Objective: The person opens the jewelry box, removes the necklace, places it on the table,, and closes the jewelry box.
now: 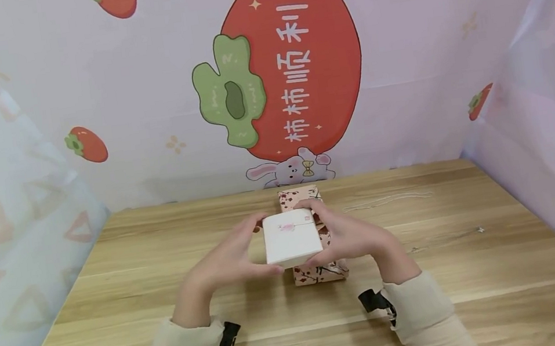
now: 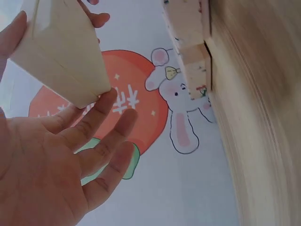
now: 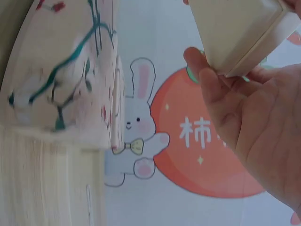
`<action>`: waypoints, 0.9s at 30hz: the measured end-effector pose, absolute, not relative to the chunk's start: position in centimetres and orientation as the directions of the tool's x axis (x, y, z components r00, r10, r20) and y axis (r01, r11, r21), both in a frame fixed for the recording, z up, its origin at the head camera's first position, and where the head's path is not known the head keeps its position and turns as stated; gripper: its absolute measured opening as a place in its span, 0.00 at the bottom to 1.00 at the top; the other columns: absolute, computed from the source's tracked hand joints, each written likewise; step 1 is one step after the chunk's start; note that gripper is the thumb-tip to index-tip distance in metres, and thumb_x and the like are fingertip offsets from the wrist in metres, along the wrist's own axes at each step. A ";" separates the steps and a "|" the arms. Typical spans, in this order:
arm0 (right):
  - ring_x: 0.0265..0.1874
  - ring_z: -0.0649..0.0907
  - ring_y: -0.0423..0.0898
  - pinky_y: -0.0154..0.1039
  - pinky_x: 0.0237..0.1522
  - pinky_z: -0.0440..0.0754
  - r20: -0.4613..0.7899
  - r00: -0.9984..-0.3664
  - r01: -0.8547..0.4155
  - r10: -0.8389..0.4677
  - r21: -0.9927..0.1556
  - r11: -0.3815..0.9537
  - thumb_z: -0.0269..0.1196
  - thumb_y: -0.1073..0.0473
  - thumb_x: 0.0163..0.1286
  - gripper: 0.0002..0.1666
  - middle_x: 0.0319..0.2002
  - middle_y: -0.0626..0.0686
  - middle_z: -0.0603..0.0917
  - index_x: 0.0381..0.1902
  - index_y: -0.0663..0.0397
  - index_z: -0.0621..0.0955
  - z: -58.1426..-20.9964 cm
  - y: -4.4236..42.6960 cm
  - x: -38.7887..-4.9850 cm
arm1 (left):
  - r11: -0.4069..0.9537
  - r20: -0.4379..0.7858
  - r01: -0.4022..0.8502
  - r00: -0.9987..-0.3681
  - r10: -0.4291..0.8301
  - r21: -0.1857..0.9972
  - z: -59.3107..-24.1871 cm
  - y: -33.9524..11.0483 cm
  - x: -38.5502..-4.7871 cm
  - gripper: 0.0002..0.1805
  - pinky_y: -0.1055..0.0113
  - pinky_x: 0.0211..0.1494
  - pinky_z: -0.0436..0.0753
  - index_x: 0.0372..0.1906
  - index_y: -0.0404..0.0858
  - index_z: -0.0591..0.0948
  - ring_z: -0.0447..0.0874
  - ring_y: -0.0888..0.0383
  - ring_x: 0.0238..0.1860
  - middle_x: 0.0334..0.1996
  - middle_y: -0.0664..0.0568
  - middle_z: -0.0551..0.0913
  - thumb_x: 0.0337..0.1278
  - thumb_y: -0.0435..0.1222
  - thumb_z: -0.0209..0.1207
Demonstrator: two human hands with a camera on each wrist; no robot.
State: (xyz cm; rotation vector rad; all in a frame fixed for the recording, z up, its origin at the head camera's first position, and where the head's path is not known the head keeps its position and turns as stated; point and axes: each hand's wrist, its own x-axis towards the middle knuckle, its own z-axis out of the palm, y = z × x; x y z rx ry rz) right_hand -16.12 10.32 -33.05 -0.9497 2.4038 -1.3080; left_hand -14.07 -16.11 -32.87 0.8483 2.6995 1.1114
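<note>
The white box (image 1: 292,238), with a small pink figure on top, is held up above the flowered box (image 1: 321,274), hiding its middle from the head view. The left hand (image 1: 226,260) pinches one side of the white box, its remaining fingers loosely spread, while the right hand (image 1: 353,234) grips the opposite side; both grips are closed on it. The flowered box lies on the table (image 1: 141,296). To the right of the flowered box lie a thin pale strand (image 1: 414,195) and a small shiny piece (image 1: 480,230). Behind the flowered box is a backdrop (image 1: 150,84) printed with a big red fruit and a white rabbit
</note>
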 end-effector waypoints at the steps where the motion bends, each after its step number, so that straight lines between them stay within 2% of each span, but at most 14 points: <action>1: 0.52 0.75 0.49 0.50 0.55 0.76 0.097 -0.753 -0.432 -0.651 -0.819 0.378 0.79 0.61 0.47 0.58 0.57 0.52 0.73 0.70 0.50 0.57 -33.1 10.6 -16.1 | 0.569 0.113 0.457 -0.836 0.536 0.684 -32.9 -15.9 -14.0 0.53 0.46 0.69 0.69 0.73 0.43 0.60 0.68 0.48 0.67 0.65 0.50 0.71 0.41 0.47 0.77; 8: 0.56 0.73 0.54 0.50 0.56 0.77 0.129 -0.755 -0.427 -0.642 -0.841 0.333 0.78 0.62 0.48 0.57 0.59 0.55 0.72 0.70 0.47 0.58 -32.9 12.1 -16.0 | 0.553 0.089 0.432 -0.838 0.539 0.713 -32.8 -14.8 -13.9 0.60 0.45 0.72 0.66 0.78 0.41 0.51 0.63 0.44 0.73 0.73 0.48 0.63 0.43 0.41 0.77; 15: 0.59 0.75 0.56 0.55 0.60 0.75 0.171 -0.759 -0.418 -0.628 -0.868 0.268 0.78 0.67 0.48 0.59 0.64 0.55 0.70 0.71 0.48 0.57 -33.5 12.7 -16.0 | 0.493 0.123 0.438 -0.828 0.547 0.752 -33.6 -14.1 -14.4 0.56 0.43 0.72 0.65 0.77 0.41 0.54 0.65 0.43 0.71 0.71 0.47 0.66 0.45 0.38 0.76; 21: 0.63 0.73 0.56 0.57 0.63 0.72 0.182 -0.761 -0.407 -0.622 -0.881 0.240 0.78 0.68 0.48 0.61 0.65 0.56 0.68 0.73 0.51 0.55 -33.8 13.2 -16.0 | 0.449 0.138 0.431 -0.823 0.551 0.783 -34.1 -13.8 -14.6 0.55 0.41 0.71 0.66 0.77 0.42 0.55 0.66 0.44 0.70 0.69 0.48 0.69 0.46 0.41 0.76; 27: 0.59 0.72 0.55 0.54 0.59 0.73 0.212 -0.754 -0.433 -0.622 -0.872 0.228 0.76 0.67 0.49 0.60 0.63 0.59 0.69 0.73 0.52 0.54 -33.8 13.1 -16.1 | 0.403 0.145 0.400 -0.834 0.532 0.823 -34.3 -13.6 -14.8 0.55 0.39 0.66 0.71 0.76 0.45 0.56 0.67 0.48 0.69 0.70 0.49 0.68 0.45 0.41 0.76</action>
